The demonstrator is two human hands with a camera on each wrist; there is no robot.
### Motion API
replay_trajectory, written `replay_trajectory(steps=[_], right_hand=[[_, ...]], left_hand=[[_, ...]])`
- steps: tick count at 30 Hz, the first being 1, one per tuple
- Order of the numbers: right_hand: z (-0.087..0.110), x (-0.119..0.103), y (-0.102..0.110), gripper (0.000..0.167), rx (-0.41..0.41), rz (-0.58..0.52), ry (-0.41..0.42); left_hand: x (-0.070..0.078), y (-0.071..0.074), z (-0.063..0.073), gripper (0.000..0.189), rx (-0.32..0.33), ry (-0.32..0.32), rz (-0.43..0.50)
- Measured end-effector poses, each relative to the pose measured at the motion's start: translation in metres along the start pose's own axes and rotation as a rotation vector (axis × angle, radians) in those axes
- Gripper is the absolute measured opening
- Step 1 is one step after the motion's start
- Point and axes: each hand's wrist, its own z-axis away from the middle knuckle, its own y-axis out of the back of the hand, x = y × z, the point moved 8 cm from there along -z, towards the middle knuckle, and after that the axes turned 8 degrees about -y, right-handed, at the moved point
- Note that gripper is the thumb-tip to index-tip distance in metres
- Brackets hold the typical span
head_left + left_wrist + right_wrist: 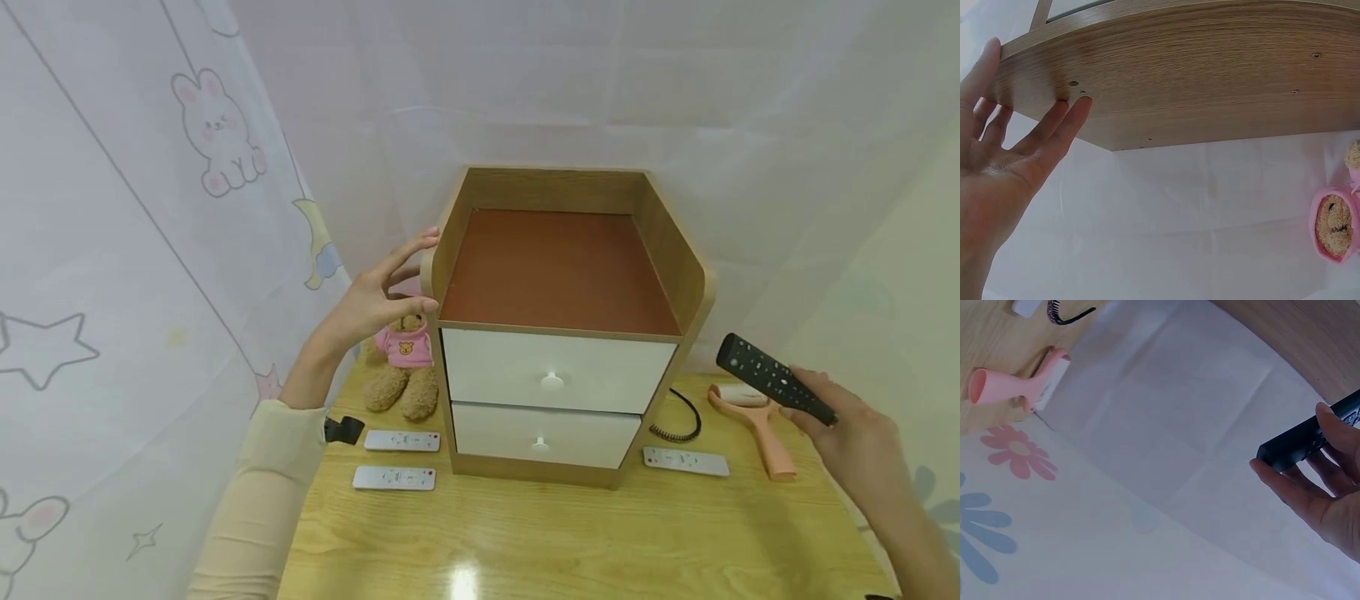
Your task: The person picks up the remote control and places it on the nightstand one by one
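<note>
My left hand [367, 302] is at the left side of a small wooden cabinet [562, 329] with two white drawers. Its fairly straight fingers touch the side panel [1197, 75], and the thumb lies at the front edge. Raised at the right, my right hand [862, 433] grips a black remote control [772, 377] around its lower end. That remote [1297, 445] points up and to the left in the head view, its buttons facing me. Both drawers, the upper [487, 367] and the lower [495, 433], sit closed.
Beside the cabinet's left side sits a teddy bear [408, 350] in pink. White remotes [393, 477] lie in front of it, another remote [686, 461] on the right. An orange lint roller [765, 437] and a black coiled cord [678, 433] lie on the wooden table [540, 542].
</note>
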Motion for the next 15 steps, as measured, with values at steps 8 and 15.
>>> replay_trajectory(steps=[8, 15], right_hand=[[-0.025, -0.007, 0.025, 0.073, -0.009, -0.019, -0.062], [-0.045, -0.012, 0.045, 0.058, 0.041, -0.019, -0.08]], left_hand=[[-0.001, 0.001, 0.001, 0.074, 0.009, 0.007, -0.001], [0.001, 0.0, 0.0, 0.074, 0.01, -0.002, -0.002]])
